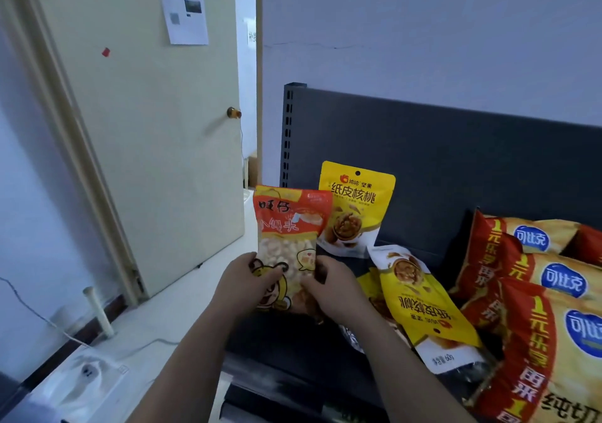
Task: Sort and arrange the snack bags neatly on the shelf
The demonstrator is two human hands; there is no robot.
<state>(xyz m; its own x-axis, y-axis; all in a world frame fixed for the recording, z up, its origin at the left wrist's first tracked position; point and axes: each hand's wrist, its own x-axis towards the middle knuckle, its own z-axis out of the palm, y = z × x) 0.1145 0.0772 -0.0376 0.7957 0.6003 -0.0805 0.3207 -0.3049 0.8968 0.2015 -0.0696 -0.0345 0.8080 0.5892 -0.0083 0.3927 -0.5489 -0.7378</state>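
Beside a cream door (pixel 146 162), a person holds a red-orange bag of small round biscuits (pixel 286 227) upright over the left end of the shelf (pixel 286 351). The left hand (pixel 247 279) has its grip clamped on the bag's lower left edge, the right hand (pixel 332 289) on its lower right. Just behind, a yellow walnut bag (pixel 355 207) stands against the dark back panel (pixel 456 162). A second walnut bag (pixel 420 305) lies upside down mid-shelf. Red-and-yellow crisp bags (pixel 537 292) overlap at the right edge.

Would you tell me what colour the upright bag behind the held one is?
The upright plastic walnut bag is yellow, best in the head view.
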